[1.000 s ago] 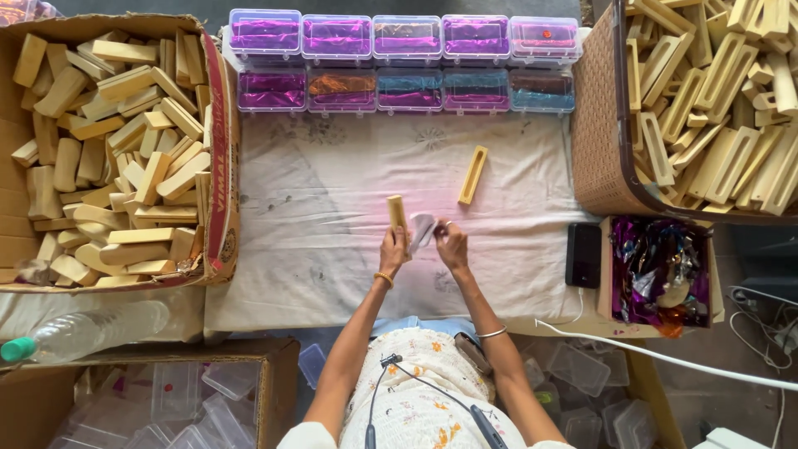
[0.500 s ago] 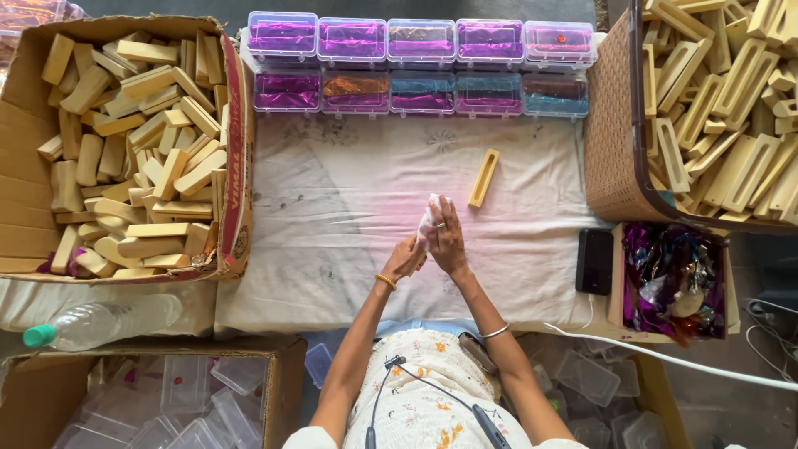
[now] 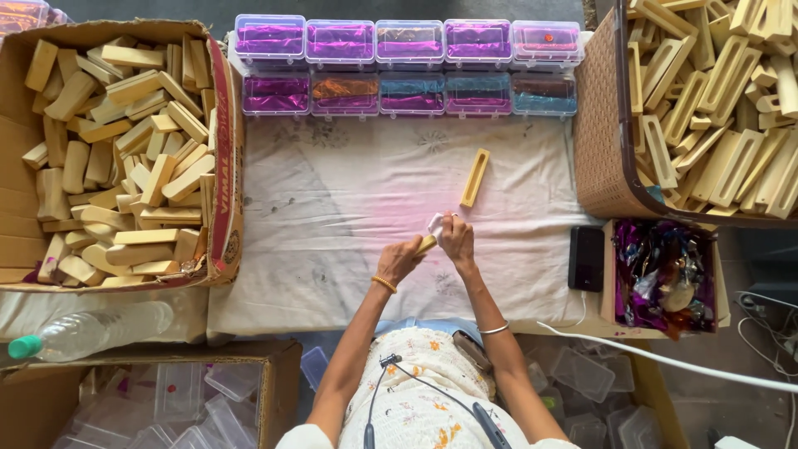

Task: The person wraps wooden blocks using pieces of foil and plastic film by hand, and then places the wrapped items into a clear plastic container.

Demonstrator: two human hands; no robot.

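Wooden block point(image 3: 426, 244) sits pinched between left hand point(image 3: 401, 259) and right hand point(image 3: 455, 239) mid-cloth, fingers pressing a white wrap point(image 3: 435, 223) on it. Looks barely started; one slotted piece point(image 3: 475, 177) waits nearby, boxes still heaped.

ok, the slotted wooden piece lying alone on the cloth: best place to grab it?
Probably across the middle of the slotted wooden piece, pinching its two long outer sides from above. It lies flat, slot up, slightly tilted, with bare cloth all round, so both sides are free; the ends give a narrower hold.
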